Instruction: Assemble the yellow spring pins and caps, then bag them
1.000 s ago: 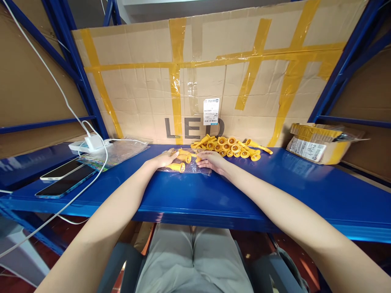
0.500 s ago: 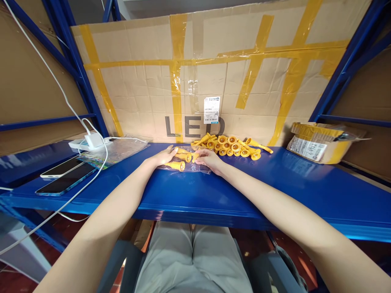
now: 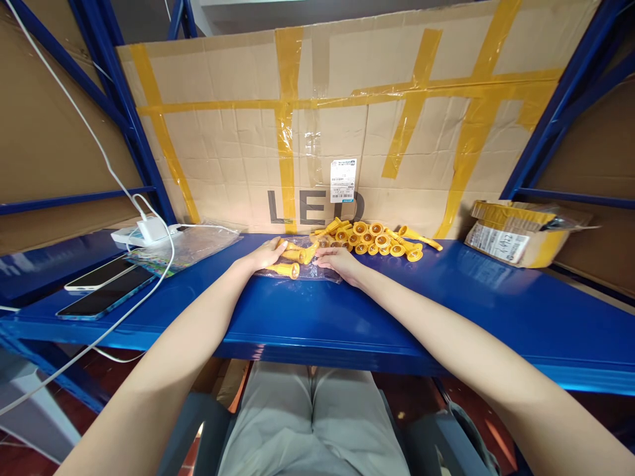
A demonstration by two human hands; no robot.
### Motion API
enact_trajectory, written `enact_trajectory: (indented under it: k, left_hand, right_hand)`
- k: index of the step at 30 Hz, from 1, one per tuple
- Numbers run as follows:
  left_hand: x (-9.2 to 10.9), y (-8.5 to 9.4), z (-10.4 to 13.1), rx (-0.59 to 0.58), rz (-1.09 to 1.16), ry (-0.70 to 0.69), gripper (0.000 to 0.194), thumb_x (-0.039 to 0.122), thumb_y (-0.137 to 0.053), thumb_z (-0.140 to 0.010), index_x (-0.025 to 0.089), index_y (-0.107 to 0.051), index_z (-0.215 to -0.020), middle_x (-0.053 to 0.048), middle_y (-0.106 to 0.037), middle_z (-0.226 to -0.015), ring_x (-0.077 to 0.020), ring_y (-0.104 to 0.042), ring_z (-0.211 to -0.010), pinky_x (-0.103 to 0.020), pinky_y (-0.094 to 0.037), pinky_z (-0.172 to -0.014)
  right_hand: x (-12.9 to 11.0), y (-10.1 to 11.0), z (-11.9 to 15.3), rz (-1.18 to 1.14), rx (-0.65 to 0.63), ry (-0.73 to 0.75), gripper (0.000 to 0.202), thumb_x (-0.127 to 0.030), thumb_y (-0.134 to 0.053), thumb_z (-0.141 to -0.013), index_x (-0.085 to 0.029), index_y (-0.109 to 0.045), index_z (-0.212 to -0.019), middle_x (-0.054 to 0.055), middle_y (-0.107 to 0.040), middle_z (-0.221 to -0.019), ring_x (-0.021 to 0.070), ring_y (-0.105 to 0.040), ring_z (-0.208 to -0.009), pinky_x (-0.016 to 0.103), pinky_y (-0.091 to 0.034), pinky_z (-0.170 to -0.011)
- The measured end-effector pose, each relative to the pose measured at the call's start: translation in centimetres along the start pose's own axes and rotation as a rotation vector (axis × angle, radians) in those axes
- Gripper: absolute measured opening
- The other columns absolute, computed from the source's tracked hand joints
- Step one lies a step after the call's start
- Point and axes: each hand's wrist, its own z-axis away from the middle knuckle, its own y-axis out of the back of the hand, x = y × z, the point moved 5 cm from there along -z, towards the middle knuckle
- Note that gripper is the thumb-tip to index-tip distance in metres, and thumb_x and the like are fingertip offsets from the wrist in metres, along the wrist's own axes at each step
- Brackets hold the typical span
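Observation:
Several yellow trumpet-shaped plastic pieces (image 3: 286, 270) lie on a clear plastic bag (image 3: 325, 273) in front of me. Around the left part of the bag and its pieces, my left hand (image 3: 266, 255) is closed, its thumb resting on top and its other fingers partly hidden. One tilted yellow piece (image 3: 309, 253) lies between my two hands. Just right of it, my right hand (image 3: 341, 262) has its fingertips slightly apart over the bag. Behind my right hand is a pile of similar yellow pieces (image 3: 377, 239), most with their flared ends facing me.
The blue shelf (image 3: 297, 317) is backed by a taped cardboard sheet (image 3: 228, 158). On the left are two phones (image 3: 106, 291), a white charger (image 3: 153, 229) with a cable, and a flat plastic packet (image 3: 198, 246). A small open cardboard box (image 3: 516, 238) stands at the right.
The yellow piece at my right fingertips has moved slightly left and tilted, and those fingers now sit a little apart from it. My left hand stays nearly in place.

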Motion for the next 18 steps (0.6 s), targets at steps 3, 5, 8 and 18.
enact_trajectory:
  k: [3, 5, 8, 18]
  left_hand:
    - [0.5, 0.0, 0.1, -0.028, -0.045, 0.012, 0.076, 0.060, -0.013, -0.091, 0.011, -0.031, -0.146, -0.011, -0.026, -0.153, -0.0242, -0.023, -0.142, -0.036, -0.018, -0.115]
    - [1.0, 0.1, 0.3, -0.047, -0.082, 0.014, 0.075, 0.058, -0.011, -0.091, 0.011, -0.030, -0.147, -0.010, -0.022, -0.154, -0.0243, -0.019, -0.143, -0.039, -0.015, -0.116]
    - [1.8, 0.0, 0.6, -0.084, -0.147, 0.028, 0.075, 0.058, -0.009, -0.091, 0.013, -0.026, -0.149, -0.009, -0.014, -0.156, -0.0266, -0.012, -0.144, -0.047, -0.012, -0.115]
    - [2.3, -0.9, 0.5, -0.198, -0.198, -0.081, 0.072, 0.051, -0.007, -0.092, 0.011, -0.026, -0.148, -0.008, -0.013, -0.156, -0.0195, -0.004, -0.145, -0.037, -0.007, -0.116]
  right_hand:
    - [-0.2, -0.1, 0.2, 0.045, -0.018, -0.008, 0.021, 0.008, -0.060, -0.066, -0.013, -0.063, -0.061, 0.002, -0.069, -0.075, 0.0082, -0.064, -0.061, 0.018, -0.053, -0.067]
    - [-0.4, -0.2, 0.3, 0.086, -0.021, -0.001, 0.023, 0.009, -0.059, -0.066, -0.013, -0.063, -0.061, 0.002, -0.068, -0.072, 0.0074, -0.062, -0.057, 0.017, -0.051, -0.062]
    - [-0.8, -0.3, 0.4, 0.183, -0.034, 0.019, 0.022, 0.009, -0.058, -0.069, -0.012, -0.063, -0.062, 0.000, -0.064, -0.062, 0.0063, -0.056, -0.051, 0.016, -0.047, -0.053]
    - [-1.1, -0.2, 0.5, 0.246, -0.085, 0.003, 0.013, -0.001, -0.065, -0.073, -0.010, -0.068, -0.081, -0.001, -0.058, -0.048, 0.0077, -0.052, -0.045, 0.017, -0.044, -0.046]
